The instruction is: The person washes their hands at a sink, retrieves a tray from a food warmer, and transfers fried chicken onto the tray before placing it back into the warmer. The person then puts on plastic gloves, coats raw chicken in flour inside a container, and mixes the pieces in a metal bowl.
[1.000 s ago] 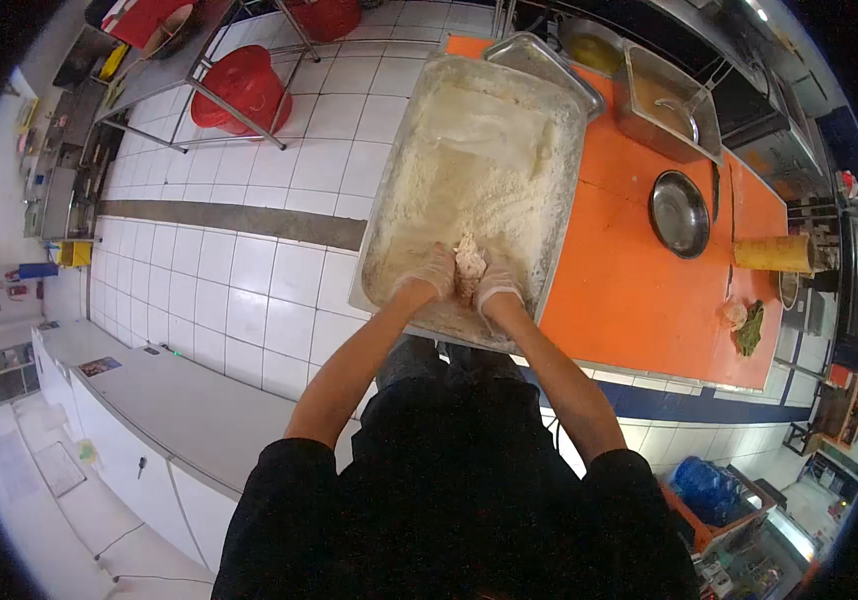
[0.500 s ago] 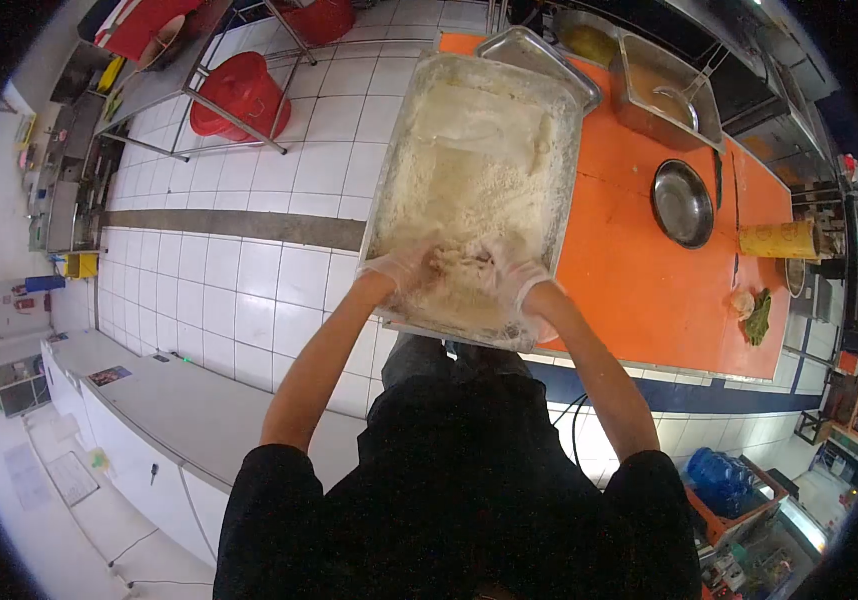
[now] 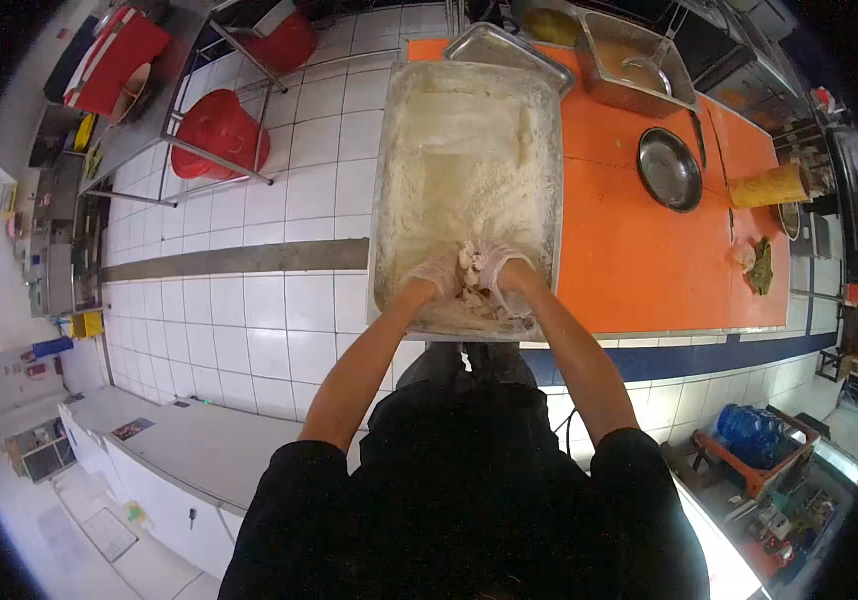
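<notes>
A large metal tray (image 3: 554,215) holds pale flour (image 3: 469,190), smoother and sheet-like toward its far end. Floured pieces (image 3: 471,272) lie in a small heap near the tray's close edge. My left hand (image 3: 439,272), in a clear glove, presses against the heap's left side with its fingers curled. On the right side, my right hand (image 3: 499,268), gloved too, curls round the same pieces. Both hands hold the pieces between them, low in the tray; some fingertips are hidden in the flour.
The orange table (image 3: 629,270) carries a round metal bowl (image 3: 669,170), a deep pan (image 3: 639,75) with a ladle, a yellow cylinder (image 3: 769,187) and a green leafy item (image 3: 761,267). Another metal tray (image 3: 509,50) sits behind. A red bucket (image 3: 221,135) stands at left.
My hands spread apart in the flour, then came together around the floured pieces. The whole view has shifted slightly, with the tray now more upright in it.
</notes>
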Demonstrator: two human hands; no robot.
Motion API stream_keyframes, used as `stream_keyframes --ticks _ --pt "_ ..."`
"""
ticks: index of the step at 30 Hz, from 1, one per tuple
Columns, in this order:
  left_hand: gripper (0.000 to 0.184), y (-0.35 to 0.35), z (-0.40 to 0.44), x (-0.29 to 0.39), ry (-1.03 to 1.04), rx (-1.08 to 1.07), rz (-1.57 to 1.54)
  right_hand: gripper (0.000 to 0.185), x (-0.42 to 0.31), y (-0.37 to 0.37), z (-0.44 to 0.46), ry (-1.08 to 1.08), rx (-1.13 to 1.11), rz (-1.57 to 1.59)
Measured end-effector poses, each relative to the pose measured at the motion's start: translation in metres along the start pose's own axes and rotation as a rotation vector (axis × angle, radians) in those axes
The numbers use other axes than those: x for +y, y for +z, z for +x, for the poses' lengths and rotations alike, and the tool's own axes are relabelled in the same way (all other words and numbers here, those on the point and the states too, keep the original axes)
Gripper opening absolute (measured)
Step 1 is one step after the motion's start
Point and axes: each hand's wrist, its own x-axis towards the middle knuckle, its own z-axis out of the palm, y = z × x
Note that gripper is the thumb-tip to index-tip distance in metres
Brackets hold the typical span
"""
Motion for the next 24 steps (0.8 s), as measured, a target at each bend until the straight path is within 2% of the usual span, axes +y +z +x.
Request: stream_keyframes --ticks 1,2,4,5,6,7,8,10,11,12,13,14,15,16,17,19,20,21,23,24 --pt "0.070 0.009 0.009 -0.014 0.061 0.038 -0.044 0.072 -0.003 -0.008 -0.005 0.006 0.016 0.006" --pt "0.070 0.010 0.018 -0.022 0.076 0.039 -0.026 0.067 -0.003 -0.016 -0.009 0.050 0.014 0.097" --pt "0.060 0.024 0.025 -0.031 0.212 0.334 -0.115 0.063 -0.011 -0.035 -0.025 0.112 0.004 0.203" --pt "0.060 0.005 0.014 -0.014 0.218 0.320 -0.116 0.061 -0.023 -0.055 -0.032 0.143 0.057 0.218" --pt "0.066 -0.039 -0.010 0.019 0.165 0.211 -0.150 0.059 -0.030 -0.062 -0.036 0.173 0.109 0.236" --pt "0.071 -0.065 -0.025 0.038 0.112 0.101 -0.178 0.059 -0.019 -0.036 -0.029 0.185 0.108 0.249" --pt "0.071 -0.067 -0.030 0.038 0.118 0.093 -0.172 0.059 0.004 0.005 -0.014 0.017 0.396 0.035" --pt "0.080 -0.065 -0.044 0.035 0.207 0.042 -0.238 0.068 -0.022 -0.004 -0.040 -0.013 0.384 -0.108" --pt "0.083 -0.031 -0.030 0.002 0.293 0.067 -0.083 0.074 -0.036 -0.009 -0.054 -0.028 0.380 -0.179" --pt "0.086 0.004 -0.015 -0.032 0.377 0.106 0.079 0.077 -0.059 -0.023 -0.081 0.086 0.118 -0.087" --pt "0.089 0.037 -0.001 -0.066 0.457 0.158 0.233 0.079 -0.063 -0.029 -0.087 0.144 -0.010 -0.039" --pt "0.090 0.006 -0.019 -0.045 0.422 0.051 0.162 0.081 -0.066 -0.034 -0.093 0.206 -0.135 0.002" --pt "0.092 -0.027 -0.038 -0.022 0.378 -0.051 0.093 0.085 -0.057 -0.036 -0.098 0.112 -0.122 0.063" --pt "0.094 -0.049 -0.055 -0.007 0.286 -0.269 -0.048 0.087 -0.052 -0.038 -0.100 0.067 -0.116 0.096" --pt "0.094 -0.050 -0.055 -0.013 0.289 -0.271 -0.048 0.090 -0.047 -0.039 -0.103 0.022 -0.111 0.129" --pt "0.097 -0.046 -0.050 -0.028 0.049 -0.179 -0.097 0.094 -0.042 -0.052 -0.098 0.081 0.139 0.306" --pt "0.097 -0.040 -0.047 -0.030 0.052 -0.176 -0.093 0.094 -0.037 -0.043 -0.084 0.081 0.144 0.305" --pt "0.097 -0.031 -0.046 -0.028 0.061 -0.112 0.017 0.095 -0.029 -0.020 -0.064 0.189 0.066 0.081" --pt "0.096 -0.005 -0.020 -0.033 0.078 -0.044 0.130 0.096 -0.026 -0.007 -0.043 0.300 -0.007 -0.146" --pt "0.093 0.019 0.006 -0.047 0.185 0.065 0.250 0.095 -0.032 -0.006 -0.034 0.342 0.003 -0.116"
